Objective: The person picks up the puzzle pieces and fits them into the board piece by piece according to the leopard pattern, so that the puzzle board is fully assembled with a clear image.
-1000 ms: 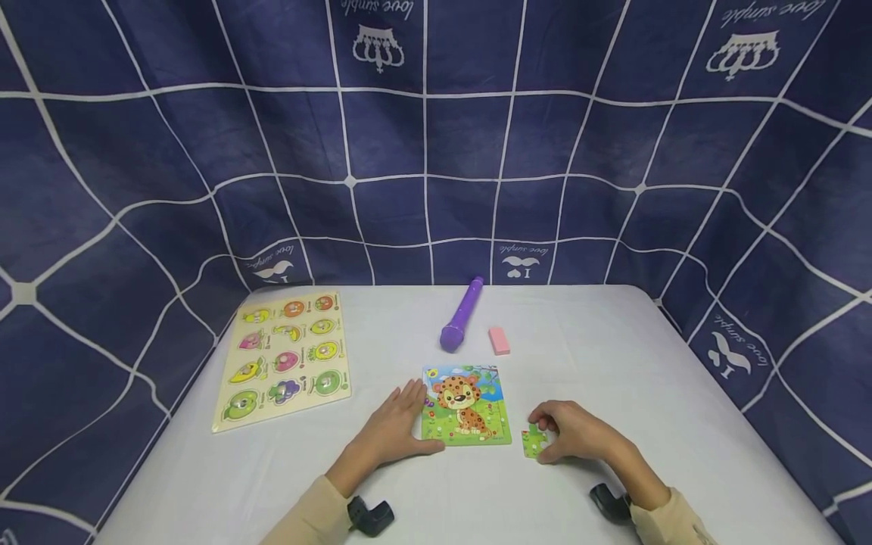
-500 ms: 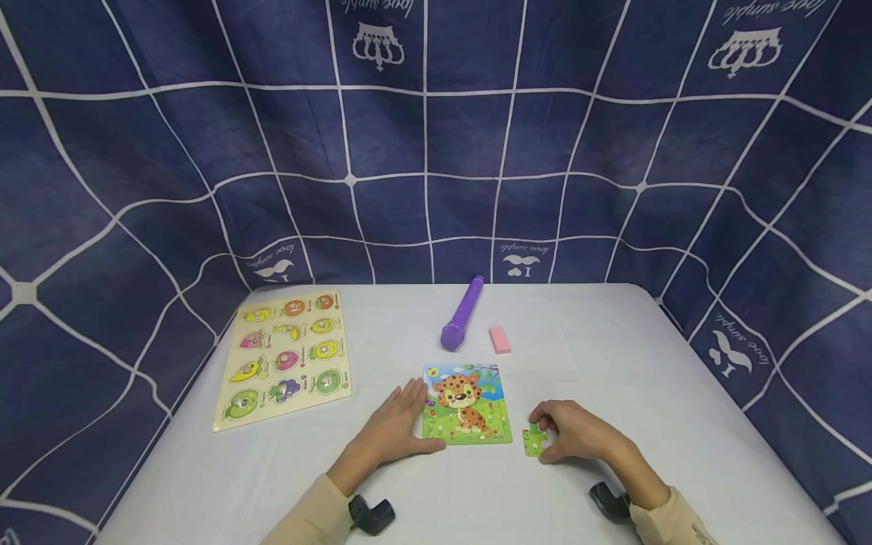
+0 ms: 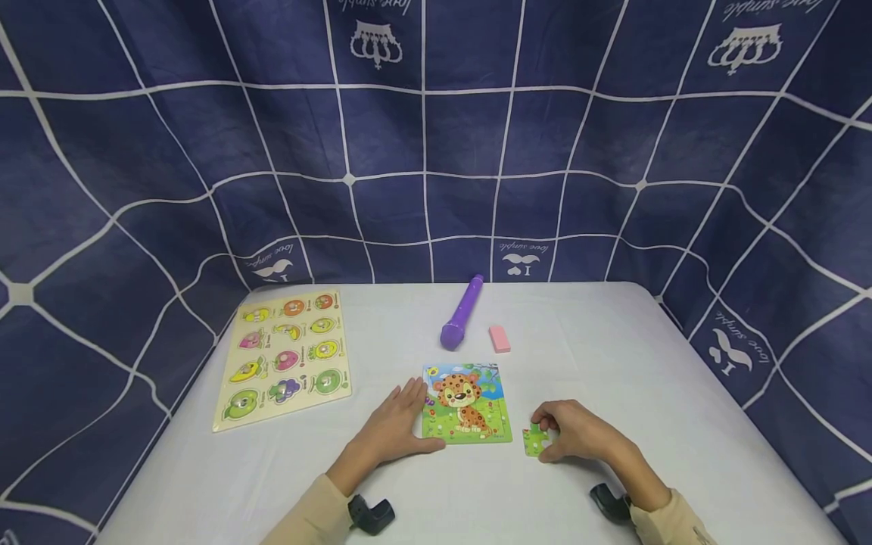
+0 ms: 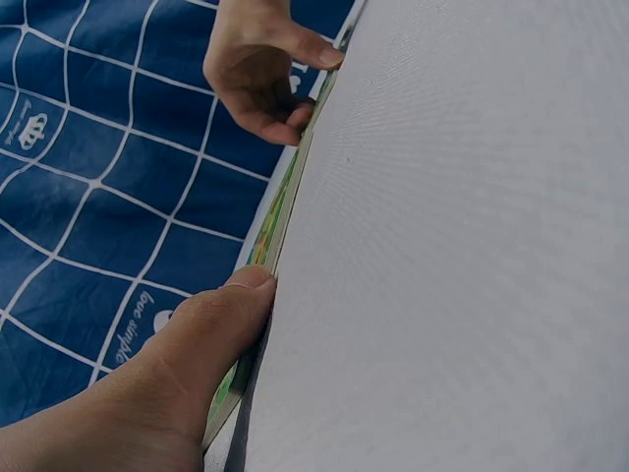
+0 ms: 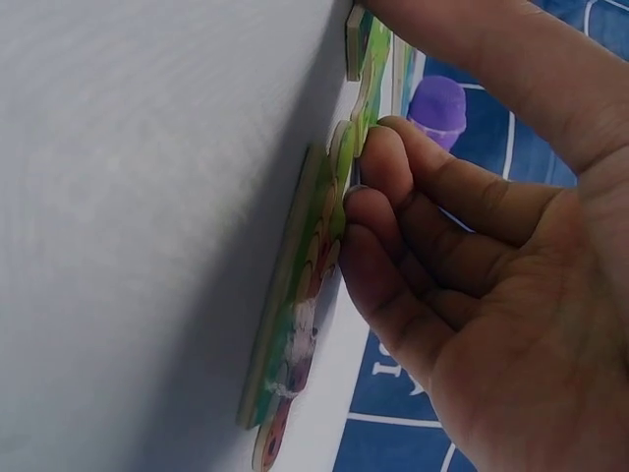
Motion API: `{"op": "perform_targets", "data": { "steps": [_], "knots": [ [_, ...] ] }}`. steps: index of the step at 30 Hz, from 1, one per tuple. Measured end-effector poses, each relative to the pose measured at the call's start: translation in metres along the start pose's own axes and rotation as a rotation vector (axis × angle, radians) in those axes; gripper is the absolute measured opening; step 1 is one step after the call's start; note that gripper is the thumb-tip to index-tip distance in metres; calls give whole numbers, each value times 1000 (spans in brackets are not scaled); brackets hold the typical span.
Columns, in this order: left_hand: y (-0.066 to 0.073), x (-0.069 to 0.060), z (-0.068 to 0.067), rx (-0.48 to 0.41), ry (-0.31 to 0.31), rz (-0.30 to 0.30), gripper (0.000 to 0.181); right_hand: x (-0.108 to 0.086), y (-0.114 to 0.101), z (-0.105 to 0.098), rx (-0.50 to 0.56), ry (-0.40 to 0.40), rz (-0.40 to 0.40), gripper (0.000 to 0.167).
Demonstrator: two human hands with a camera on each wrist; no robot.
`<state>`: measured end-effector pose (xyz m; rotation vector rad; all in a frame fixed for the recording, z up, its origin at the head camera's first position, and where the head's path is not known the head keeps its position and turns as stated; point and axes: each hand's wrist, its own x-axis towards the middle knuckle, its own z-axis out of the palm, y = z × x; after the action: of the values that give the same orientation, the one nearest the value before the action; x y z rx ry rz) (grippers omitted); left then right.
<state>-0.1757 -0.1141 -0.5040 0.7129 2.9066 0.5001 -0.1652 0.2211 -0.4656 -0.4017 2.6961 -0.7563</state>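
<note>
In the head view, my left hand (image 3: 395, 422) lies against the left side of a leopard picture puzzle (image 3: 466, 405), its thumb along the near edge. The puzzle is flat on the white table. To its right, my right hand (image 3: 575, 431) holds a green puzzle piece (image 3: 534, 443) between thumb and fingers, low at the table. In the right wrist view, the held puzzle piece (image 5: 369, 88) shows edge-on near the fingertips. Beside those fingers are more wooden pieces (image 5: 300, 305), green and spotted orange, which the hand covers in the head view.
A fruit peg board (image 3: 282, 359) lies at the table's left. Behind the leopard puzzle are a purple toy microphone (image 3: 462, 312) and a pink block (image 3: 499, 339). Blue checked cloth (image 3: 463, 136) hangs along the back and sides.
</note>
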Motion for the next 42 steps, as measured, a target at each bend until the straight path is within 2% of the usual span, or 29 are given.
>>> {"op": "perform_targets", "data": {
  "steps": [7,14,23,28,42],
  "knots": [
    [0,0,0,-8,-2,-9,111,-1,1,0,13,0,-2,49],
    [0,1,0,-8,1,-6,112,-1,3,-1,-2,9,-43,50],
    [-2,1,1,-4,3,-4,112,-3,-2,-10,-61,101,-96,51],
    [-2,1,2,-5,4,-3,112,-4,-3,-12,-71,113,-114,51],
    [-2,1,2,8,9,-4,112,1,-14,-15,-79,151,-93,51]
  ]
}}
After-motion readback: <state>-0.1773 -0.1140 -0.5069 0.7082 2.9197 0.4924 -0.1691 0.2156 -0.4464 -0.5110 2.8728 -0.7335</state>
